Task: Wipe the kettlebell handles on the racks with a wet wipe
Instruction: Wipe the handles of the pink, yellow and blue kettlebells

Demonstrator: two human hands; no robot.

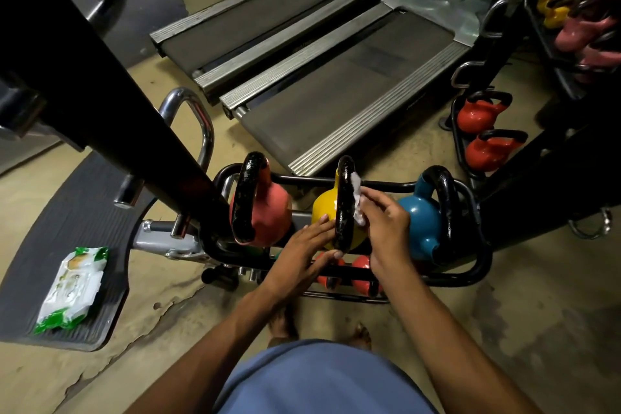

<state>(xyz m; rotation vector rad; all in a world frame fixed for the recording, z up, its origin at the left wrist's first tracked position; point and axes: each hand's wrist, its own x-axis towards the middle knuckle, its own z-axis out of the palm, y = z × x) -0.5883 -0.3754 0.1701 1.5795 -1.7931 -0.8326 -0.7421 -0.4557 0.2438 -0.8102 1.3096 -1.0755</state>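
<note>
Three kettlebells stand side by side on a black rack (477,265): a pink kettlebell (272,212), a yellow kettlebell (324,208) and a blue kettlebell (421,222), each with a black handle. My right hand (386,225) holds a white wet wipe (357,198) against the right side of the yellow kettlebell's handle (344,202). My left hand (302,252) rests with straight fingers against the lower left of that handle and the yellow body.
A green and white wipe packet (72,286) lies on a grey mat at the left. Two treadmills (336,77) lie beyond the rack. Red kettlebells (484,131) sit on a rack at the right. A thick black post (111,94) crosses the left.
</note>
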